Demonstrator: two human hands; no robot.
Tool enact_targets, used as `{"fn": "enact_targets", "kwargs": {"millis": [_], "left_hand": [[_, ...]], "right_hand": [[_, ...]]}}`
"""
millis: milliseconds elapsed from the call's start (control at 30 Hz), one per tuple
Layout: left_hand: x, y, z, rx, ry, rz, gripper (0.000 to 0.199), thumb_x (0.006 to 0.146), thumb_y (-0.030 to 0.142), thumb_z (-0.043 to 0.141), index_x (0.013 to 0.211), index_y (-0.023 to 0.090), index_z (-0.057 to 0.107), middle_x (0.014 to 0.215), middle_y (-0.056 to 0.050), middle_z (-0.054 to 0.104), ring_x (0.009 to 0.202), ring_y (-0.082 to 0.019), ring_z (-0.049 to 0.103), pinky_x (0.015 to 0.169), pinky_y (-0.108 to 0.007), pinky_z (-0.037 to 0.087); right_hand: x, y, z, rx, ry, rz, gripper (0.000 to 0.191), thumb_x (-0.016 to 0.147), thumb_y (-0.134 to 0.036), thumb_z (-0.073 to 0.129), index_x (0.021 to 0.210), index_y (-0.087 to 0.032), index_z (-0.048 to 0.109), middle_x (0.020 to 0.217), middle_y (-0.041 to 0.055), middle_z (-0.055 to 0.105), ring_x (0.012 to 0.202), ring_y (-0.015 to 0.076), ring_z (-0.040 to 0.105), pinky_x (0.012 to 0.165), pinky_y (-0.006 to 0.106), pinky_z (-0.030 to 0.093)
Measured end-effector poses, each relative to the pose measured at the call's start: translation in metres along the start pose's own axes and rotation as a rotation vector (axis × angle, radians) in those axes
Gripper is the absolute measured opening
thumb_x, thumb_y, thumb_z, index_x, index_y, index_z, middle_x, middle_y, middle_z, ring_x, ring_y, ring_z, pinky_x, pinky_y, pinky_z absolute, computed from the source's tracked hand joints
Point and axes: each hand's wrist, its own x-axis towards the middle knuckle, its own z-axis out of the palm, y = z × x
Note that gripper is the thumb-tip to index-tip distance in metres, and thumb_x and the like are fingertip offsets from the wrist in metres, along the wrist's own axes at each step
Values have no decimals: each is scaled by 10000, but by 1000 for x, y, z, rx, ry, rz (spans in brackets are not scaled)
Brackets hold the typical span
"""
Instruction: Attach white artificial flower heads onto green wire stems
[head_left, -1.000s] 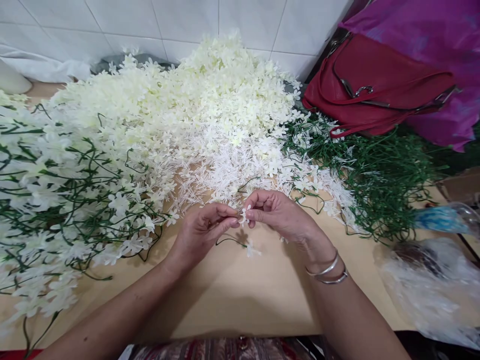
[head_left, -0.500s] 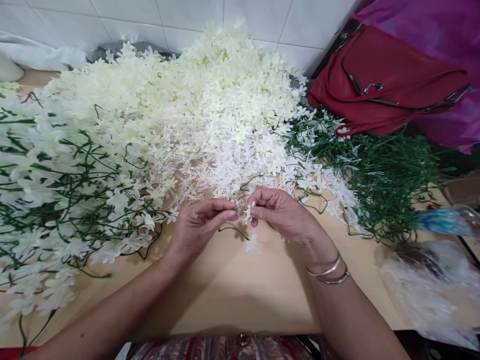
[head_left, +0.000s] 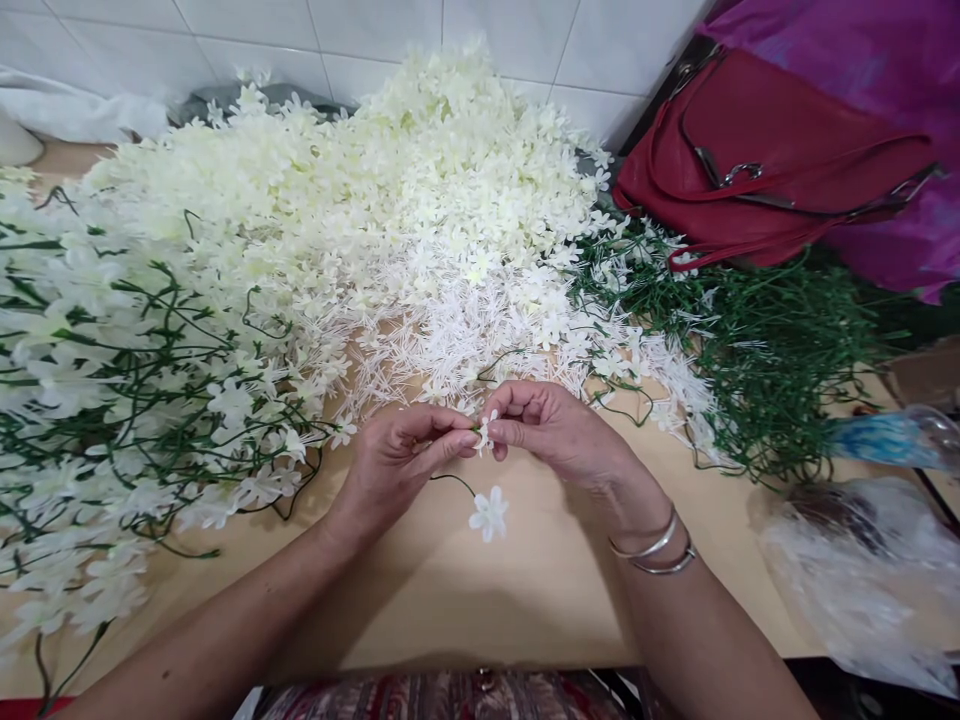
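My left hand (head_left: 416, 445) pinches a thin green plastic stem (head_left: 454, 478), much of it hidden by the fingers. One branch of the stem curves down and ends in a white artificial flower (head_left: 489, 515) hanging above the table. My right hand (head_left: 544, 430) is closed in a pinch on a small white blossom (head_left: 484, 432), seen edge-on and pressed against the stem tip at my left fingertips. Two silver bangles (head_left: 660, 545) circle the right wrist. Just beyond both hands lie loose white stamens (head_left: 465, 330) and petals.
A heap of cream petals (head_left: 420, 160) rises against the tiled wall. Finished-looking flower sprays (head_left: 112, 400) cover the left side. Bare green stems (head_left: 787, 360) lie on the right, below a red handbag (head_left: 772, 160). A blue-patterned bottle (head_left: 885, 438) and a clear plastic bag (head_left: 862, 580) are at the right edge.
My right hand has shifted slightly left, bringing the small blossom against the stem tip at my left fingers. The hanging flower has swung down and left and now faces up.
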Motion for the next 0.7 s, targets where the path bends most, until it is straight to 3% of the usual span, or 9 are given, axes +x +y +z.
{"fn": "enact_targets", "kwargs": {"millis": [233,467,700], "left_hand": [[0,2,-5,315,35,223,169,988,358,715,906,231,792,747,-14,798,625,-160,714,601,-265,519],[-3,4,-4,480,31,395,89,1008,164,658,967,222,713,827,3,796,726,-137,745,694,-214,549],[-6,-3,-2,516,29,392,95,1017,159,632,1001,222,701,838,-8,795,719,-142,740,678,-215,550]], "right_hand": [[-1,-7,6,-74,36,37,326,771,-486,896,803,-212,723,662,-27,706,633,115,624,672,272,501],[-4,-8,10,-98,74,53,304,795,-464,875,821,-207,714,692,-19,705,642,121,644,683,289,514],[-4,-10,14,-133,105,63,332,777,-469,884,770,-198,692,667,-25,671,623,114,620,661,285,512]]}}
